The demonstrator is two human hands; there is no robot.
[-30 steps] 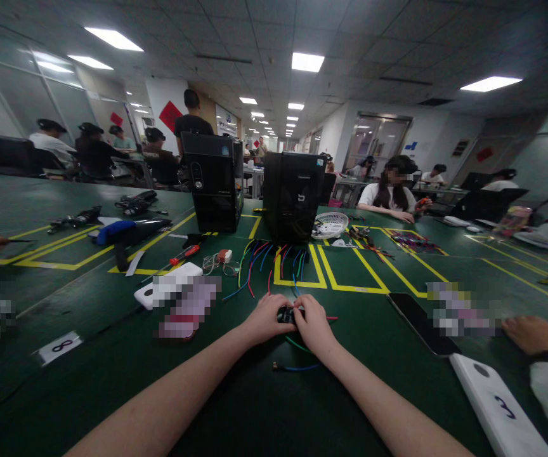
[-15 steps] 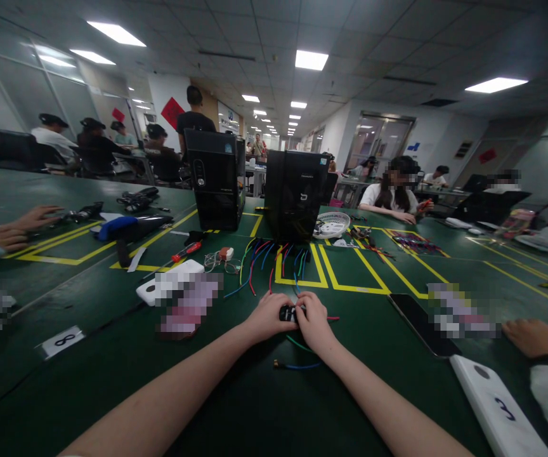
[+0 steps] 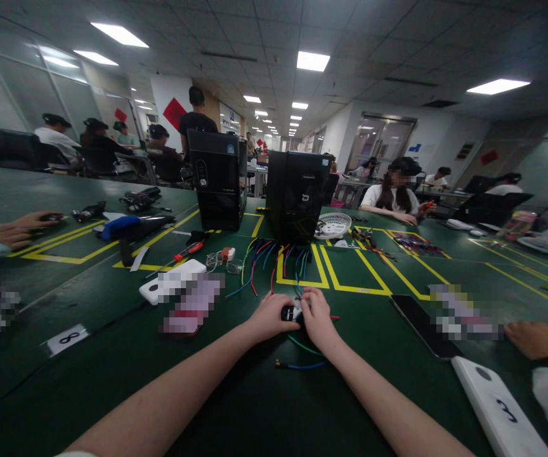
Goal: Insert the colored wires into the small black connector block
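Observation:
Both my hands meet over a small black connector block (image 3: 291, 313) on the green table (image 3: 236, 406). My left hand (image 3: 268, 316) curls round its left side, fingers closed on it. My right hand (image 3: 318, 317) pinches at its right side, fingers pressed together. Thin red, green and blue wires (image 3: 302, 355) trail out from under my right hand. A fan of coloured wires (image 3: 269, 260) lies just beyond, in front of a black computer case (image 3: 295, 197).
A second black case (image 3: 217, 181) stands to the left. A red screwdriver (image 3: 184, 252), a white device (image 3: 160, 289), a phone (image 3: 419, 325), a white basket (image 3: 333, 224) and numbered tags lie around. Other people's hands rest at far left (image 3: 12, 230) and right (image 3: 535, 339).
My hands stay on the black block with small finger shifts. The person's hand at far left reached out along the table.

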